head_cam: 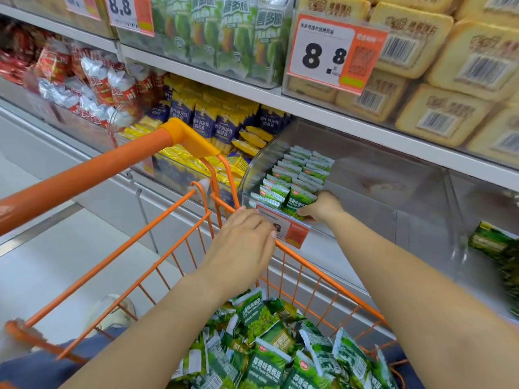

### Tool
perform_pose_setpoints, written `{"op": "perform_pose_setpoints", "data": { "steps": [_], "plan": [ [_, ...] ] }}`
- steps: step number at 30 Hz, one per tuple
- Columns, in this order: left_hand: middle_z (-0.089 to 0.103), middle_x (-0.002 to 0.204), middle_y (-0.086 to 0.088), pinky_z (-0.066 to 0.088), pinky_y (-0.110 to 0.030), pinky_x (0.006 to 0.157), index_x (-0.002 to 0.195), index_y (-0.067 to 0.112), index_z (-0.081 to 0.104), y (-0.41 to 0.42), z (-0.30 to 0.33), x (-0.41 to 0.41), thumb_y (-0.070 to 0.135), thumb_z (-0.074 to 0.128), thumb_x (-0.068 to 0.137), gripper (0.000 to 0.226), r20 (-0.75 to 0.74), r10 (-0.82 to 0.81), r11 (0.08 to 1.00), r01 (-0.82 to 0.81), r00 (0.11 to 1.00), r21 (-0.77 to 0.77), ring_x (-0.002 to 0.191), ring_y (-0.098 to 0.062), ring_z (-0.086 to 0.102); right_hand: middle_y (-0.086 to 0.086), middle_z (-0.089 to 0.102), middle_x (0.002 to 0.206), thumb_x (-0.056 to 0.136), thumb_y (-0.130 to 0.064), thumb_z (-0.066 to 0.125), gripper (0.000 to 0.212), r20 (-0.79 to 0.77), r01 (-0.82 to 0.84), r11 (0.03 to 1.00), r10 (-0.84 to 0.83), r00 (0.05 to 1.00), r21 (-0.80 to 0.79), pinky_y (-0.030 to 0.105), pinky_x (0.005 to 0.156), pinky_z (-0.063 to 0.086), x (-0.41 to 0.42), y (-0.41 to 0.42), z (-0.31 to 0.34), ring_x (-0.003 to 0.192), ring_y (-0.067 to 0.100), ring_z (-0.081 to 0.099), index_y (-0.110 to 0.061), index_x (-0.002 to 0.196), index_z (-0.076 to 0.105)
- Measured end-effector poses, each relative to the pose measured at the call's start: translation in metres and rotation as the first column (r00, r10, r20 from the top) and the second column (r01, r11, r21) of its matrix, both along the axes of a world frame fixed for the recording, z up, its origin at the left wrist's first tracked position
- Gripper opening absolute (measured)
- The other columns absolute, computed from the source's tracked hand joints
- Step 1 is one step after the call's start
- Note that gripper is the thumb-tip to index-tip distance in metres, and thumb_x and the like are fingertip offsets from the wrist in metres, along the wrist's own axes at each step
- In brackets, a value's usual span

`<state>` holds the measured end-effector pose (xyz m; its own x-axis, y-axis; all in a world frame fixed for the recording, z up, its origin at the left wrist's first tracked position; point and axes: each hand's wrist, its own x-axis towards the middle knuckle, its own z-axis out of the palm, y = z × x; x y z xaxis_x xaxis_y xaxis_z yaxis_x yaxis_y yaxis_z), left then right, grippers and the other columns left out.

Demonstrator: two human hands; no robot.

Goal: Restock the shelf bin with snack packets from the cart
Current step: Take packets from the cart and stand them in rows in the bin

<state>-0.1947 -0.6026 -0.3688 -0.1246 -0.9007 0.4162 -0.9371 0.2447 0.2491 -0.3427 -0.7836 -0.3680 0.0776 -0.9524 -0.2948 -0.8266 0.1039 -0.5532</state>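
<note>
green packet (299, 202) upright in clear bin (365, 175), right hand (323, 207) fingers around it

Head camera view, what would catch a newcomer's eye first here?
The orange cart cuts across the left and centre, with green packets heaped in it at the bottom. The right hand presses packets into the clear bin at centre right. An 8.8 price tag hangs above.

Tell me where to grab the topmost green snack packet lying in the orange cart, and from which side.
Pinch the upper sealed edge of the topmost green foil snack packet in the orange wire cart, coming from above. It lies face up on the pile with that flat edge free, while its lower end seems tucked among neighbouring packets. The left hand hovers nearest.
</note>
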Motion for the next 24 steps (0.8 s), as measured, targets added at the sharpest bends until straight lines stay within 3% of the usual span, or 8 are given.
{"op": "perform_pose_setpoints", "data": {
  "steps": [4, 8, 11, 14, 17, 19, 22, 24],
  "plan": [
    [0.068, 0.101, 0.001, 0.007, -0.022, 0.114, 0.102, 0.013, 0.069, 0.0, 0.0, 0.003, 0.034, 0.023, 0.099, 0.051, -0.011, -0.03, 0.999, 0.03, 0.999, 0.027, 0.109, -0.021, 0.058, 0.001, 0.059, 0.071, 0.082, -0.041, 0.072, 0.039, -0.127, -0.08, 0.997, 0.078, 0.989, -0.013, 0.026, 0.053, 0.043, -0.004, 0.009, 0.01, 0.061, 0.014, 0.056, -0.016, 0.067, 0.045],
    [0.06, 0.119, 0.001, 0.022, -0.025, 0.111, 0.121, 0.013, 0.061, 0.003, 0.011, 0.004, 0.029, 0.037, 0.101, 0.035, -0.119, -0.063, 0.998, 0.066, 0.991, 0.024, 0.118, -0.015, 0.045, 0.005, 0.062, 0.074, 0.085, -0.047, 0.065, 0.037, -0.214, -0.141, 0.988, 0.126, 0.969, -0.057, 0.027, 0.059, 0.044, -0.019, 0.026, 0.038, 0.069, 0.02, 0.059, -0.013, 0.073, 0.057],
    [0.061, 0.108, 0.009, 0.034, -0.016, 0.087, 0.114, 0.019, 0.062, 0.013, 0.031, -0.003, 0.031, 0.046, 0.096, 0.027, -0.322, -0.05, 0.998, 0.034, 0.945, -0.056, 0.105, -0.007, 0.047, 0.002, 0.066, 0.092, 0.089, -0.037, 0.062, 0.021, -0.009, -0.094, 0.935, 0.097, 0.995, -0.342, 0.029, 0.075, 0.044, -0.044, 0.063, 0.054, 0.09, 0.02, 0.061, -0.016, 0.093, 0.066],
    [0.062, 0.083, 0.014, 0.043, -0.021, 0.069, 0.094, 0.026, 0.064, 0.025, 0.038, -0.017, 0.037, 0.053, 0.095, 0.016, -0.497, -0.078, 0.967, 0.187, 0.864, 0.175, 0.079, 0.0, 0.054, -0.007, 0.068, 0.081, 0.089, -0.03, 0.061, 0.009, 0.235, -0.069, 0.886, 0.195, 0.952, -0.458, 0.029, 0.073, 0.046, -0.065, 0.123, 0.055, 0.078, 0.013, 0.061, -0.024, 0.084, 0.065],
    [0.063, 0.113, 0.008, 0.044, -0.025, 0.08, 0.117, 0.028, 0.061, 0.034, 0.015, -0.043, 0.033, 0.055, 0.095, 0.024, -0.208, -0.265, 0.754, 0.336, 0.942, 0.565, 0.096, -0.004, 0.056, -0.013, 0.066, 0.078, 0.089, -0.037, 0.059, 0.011, 0.132, -0.197, 0.889, 0.273, 0.953, -0.413, 0.027, 0.07, 0.045, -0.079, 0.148, 0.032, 0.077, 0.005, 0.061, -0.03, 0.083, 0.064],
    [0.051, 0.133, 0.001, 0.044, -0.035, 0.095, 0.136, 0.026, 0.049, 0.042, -0.009, -0.062, 0.018, 0.053, 0.095, 0.042, -0.035, -0.447, 0.665, 0.359, 0.894, 0.655, 0.12, -0.017, 0.048, -0.012, 0.067, 0.081, 0.091, -0.042, 0.056, 0.011, 0.086, -0.308, 0.89, 0.354, 0.931, -0.335, 0.028, 0.072, 0.046, -0.081, 0.148, 0.021, 0.077, 0.006, 0.061, -0.034, 0.086, 0.061],
    [0.053, 0.132, -0.005, 0.044, -0.042, 0.094, 0.134, 0.02, 0.051, 0.052, -0.033, -0.084, 0.011, 0.054, 0.091, 0.044, 0.214, -0.56, 0.737, 0.363, 0.801, 0.57, 0.122, -0.026, 0.046, -0.013, 0.063, 0.081, 0.094, -0.046, 0.049, 0.016, 0.02, -0.408, 0.858, 0.435, 0.9, -0.311, 0.027, 0.069, 0.043, -0.081, 0.149, 0.017, 0.073, 0.006, 0.056, -0.035, 0.092, 0.06],
    [0.063, 0.122, -0.001, 0.047, -0.04, 0.092, 0.122, 0.021, 0.063, 0.05, -0.036, -0.086, 0.017, 0.053, 0.09, 0.033, 0.272, -0.562, 0.79, 0.41, 0.781, 0.455, 0.116, -0.024, 0.054, -0.017, 0.059, 0.075, 0.095, -0.049, 0.044, 0.019, -0.005, -0.439, 0.837, 0.463, 0.886, -0.327, 0.026, 0.066, 0.04, -0.082, 0.152, 0.019, 0.07, 0.001, 0.052, -0.037, 0.091, 0.058]
  ]
}}
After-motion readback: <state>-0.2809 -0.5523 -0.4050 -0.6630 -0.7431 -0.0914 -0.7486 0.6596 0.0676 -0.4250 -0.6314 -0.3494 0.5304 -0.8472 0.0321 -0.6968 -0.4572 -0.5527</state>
